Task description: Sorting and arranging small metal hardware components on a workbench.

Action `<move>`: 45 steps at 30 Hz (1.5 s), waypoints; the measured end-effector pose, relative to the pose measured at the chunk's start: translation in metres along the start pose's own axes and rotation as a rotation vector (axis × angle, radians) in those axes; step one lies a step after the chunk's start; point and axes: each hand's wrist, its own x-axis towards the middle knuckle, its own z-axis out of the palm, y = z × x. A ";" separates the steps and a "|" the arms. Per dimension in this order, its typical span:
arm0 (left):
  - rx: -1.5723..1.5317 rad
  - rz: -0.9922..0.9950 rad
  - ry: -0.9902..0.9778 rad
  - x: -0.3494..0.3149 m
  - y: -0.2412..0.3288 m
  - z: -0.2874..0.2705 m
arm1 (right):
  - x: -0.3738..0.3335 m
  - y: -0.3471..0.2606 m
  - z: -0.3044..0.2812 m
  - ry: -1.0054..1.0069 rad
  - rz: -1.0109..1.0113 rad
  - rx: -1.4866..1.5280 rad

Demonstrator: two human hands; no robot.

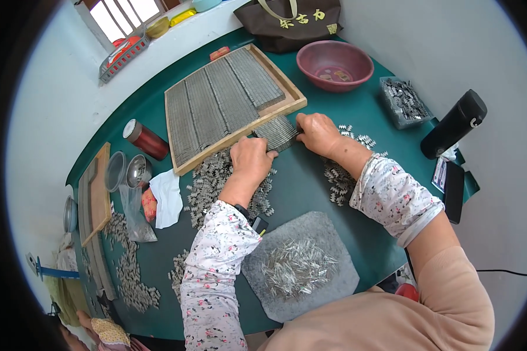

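Between my two hands lies a block of small grey metal parts (277, 133), packed in tight rows at the near edge of a wooden-framed tray (301, 100). My left hand (252, 158) is closed on the block's left end, its fingers bent. At the opposite end, my right hand (317, 134) grips the block with thumb and fingers. Similar rows fill most of the tray. Loose grey zigzag metal parts (208, 184) are heaped under and beside my left wrist; more loose parts (336, 181) lie by my right forearm.
A grey slab (345, 275) in front of me bears clear slender pieces (298, 269). Beyond the tray are a pink basin (310, 55) and a dark bag (257, 26). A parts box (404, 102) and black flask (454, 124) stand right, a red flask (146, 140) left. Another person (102, 330) is lower left.
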 end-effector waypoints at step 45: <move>-0.021 -0.222 0.173 -0.306 -0.028 -0.076 | -0.178 -0.070 -0.006 0.030 -0.140 0.277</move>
